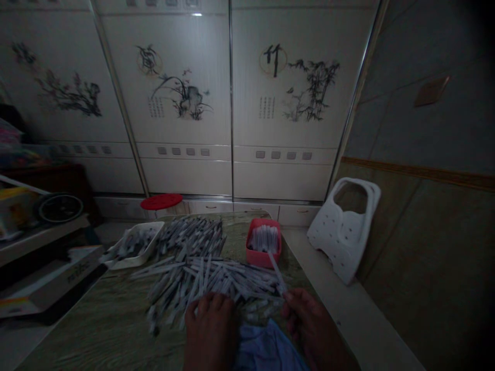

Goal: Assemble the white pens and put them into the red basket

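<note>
In my right hand (307, 317) I pinch a slim, whitish pen (277, 270) by its near end. It slants up and left, its far end at the near rim of a pink basket (263, 259), where many similar pens (264, 238) are packed together. My left hand (211, 314) lies at the near edge of a large pile of loose pens (228, 278), fingers curled down; whatever is under the fingertips is hidden. Between my wrists lies blue cloth (266, 345). A white basket (158, 238) of pale pieces, too dim to name, stands at the pile's far left.
The green marbled table (100, 319) carries everything. Beyond it are a red round stool (161, 201) and sliding cabinet doors (185, 175). A white folded plastic stool (346, 226) leans on the right wall. On the left stand a box (58, 283) and a cluttered shelf (42, 234).
</note>
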`<state>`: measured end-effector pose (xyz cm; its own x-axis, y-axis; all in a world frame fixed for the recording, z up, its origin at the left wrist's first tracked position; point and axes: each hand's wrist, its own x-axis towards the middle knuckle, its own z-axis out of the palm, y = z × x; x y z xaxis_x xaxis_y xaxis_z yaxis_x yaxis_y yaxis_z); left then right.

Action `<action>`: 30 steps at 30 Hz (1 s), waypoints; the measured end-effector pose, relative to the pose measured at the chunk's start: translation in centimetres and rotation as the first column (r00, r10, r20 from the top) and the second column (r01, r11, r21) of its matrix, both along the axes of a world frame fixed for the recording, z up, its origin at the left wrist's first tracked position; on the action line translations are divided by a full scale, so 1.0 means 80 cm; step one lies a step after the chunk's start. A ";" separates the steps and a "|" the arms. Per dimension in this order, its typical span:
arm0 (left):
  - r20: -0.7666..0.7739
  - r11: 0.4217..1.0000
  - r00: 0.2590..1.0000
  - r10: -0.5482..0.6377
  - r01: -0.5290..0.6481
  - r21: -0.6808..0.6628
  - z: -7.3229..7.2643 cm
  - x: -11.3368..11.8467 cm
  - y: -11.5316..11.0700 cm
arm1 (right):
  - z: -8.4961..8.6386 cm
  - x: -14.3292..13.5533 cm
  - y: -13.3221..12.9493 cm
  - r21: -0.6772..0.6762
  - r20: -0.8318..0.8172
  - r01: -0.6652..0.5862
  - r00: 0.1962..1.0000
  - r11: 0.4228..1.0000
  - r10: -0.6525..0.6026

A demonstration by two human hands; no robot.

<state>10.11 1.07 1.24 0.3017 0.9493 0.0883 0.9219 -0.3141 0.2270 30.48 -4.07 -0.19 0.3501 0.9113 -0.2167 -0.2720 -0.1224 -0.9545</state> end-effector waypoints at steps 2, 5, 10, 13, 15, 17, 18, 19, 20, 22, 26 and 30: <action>-0.020 0.999 1.000 0.022 -0.022 -0.026 0.003 -0.002 0.002 | -0.004 0.000 -0.001 0.004 0.006 -0.009 1.000 1.000 0.009; -0.035 0.998 0.998 0.050 -0.051 -0.033 0.002 -0.002 0.003 | -0.012 0.001 -0.002 -0.008 -0.007 -0.026 1.000 1.000 0.026; -0.056 0.996 0.995 0.084 -0.084 0.004 -0.011 0.001 0.004 | -0.016 0.002 0.000 -0.004 -0.010 -0.040 0.999 0.999 0.040; -0.063 0.995 0.993 0.099 -0.098 0.027 -0.020 0.002 0.007 | -0.014 0.001 0.000 -0.007 -0.008 -0.029 1.000 1.000 0.029; -0.059 0.994 0.993 0.099 -0.096 0.041 -0.024 0.002 0.008 | -0.014 0.000 0.000 0.001 -0.022 -0.021 1.000 1.000 0.021; -0.049 0.994 0.994 0.095 -0.092 0.061 -0.027 0.001 0.009 | -0.016 0.001 0.001 -0.001 -0.030 -0.011 0.999 1.000 0.011; -0.041 0.993 0.995 0.095 -0.092 0.073 -0.029 0.000 0.009 | -0.017 0.001 0.001 -0.008 -0.030 -0.008 1.000 1.000 0.008; -0.032 0.992 0.995 0.098 -0.095 0.087 -0.030 -0.001 0.009 | -0.018 0.001 0.002 -0.011 -0.026 -0.010 1.000 1.000 0.010; -0.023 0.990 0.995 0.102 -0.099 0.103 -0.031 -0.002 0.010 | -0.018 0.002 0.002 -0.010 -0.020 -0.015 1.000 1.000 0.015; -0.007 0.984 0.995 0.102 -0.100 0.145 -0.033 -0.004 0.009 | -0.019 0.002 0.002 -0.003 -0.008 -0.016 1.000 1.000 0.016; -0.002 0.973 0.996 0.092 -0.089 0.212 -0.035 -0.010 0.008 | -0.019 0.003 0.004 -0.012 0.007 -0.010 1.000 1.000 0.011; 0.042 0.972 0.995 0.095 -0.102 0.211 -0.031 -0.019 0.006 | -0.021 0.004 0.004 -0.017 -0.004 -0.011 1.000 1.000 0.011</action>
<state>8.59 1.56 -1.23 0.2017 0.9326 0.2992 0.9440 -0.2666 0.1945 30.78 -3.72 -1.86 0.3391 0.9113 -0.2335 -0.2742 -0.1416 -0.9512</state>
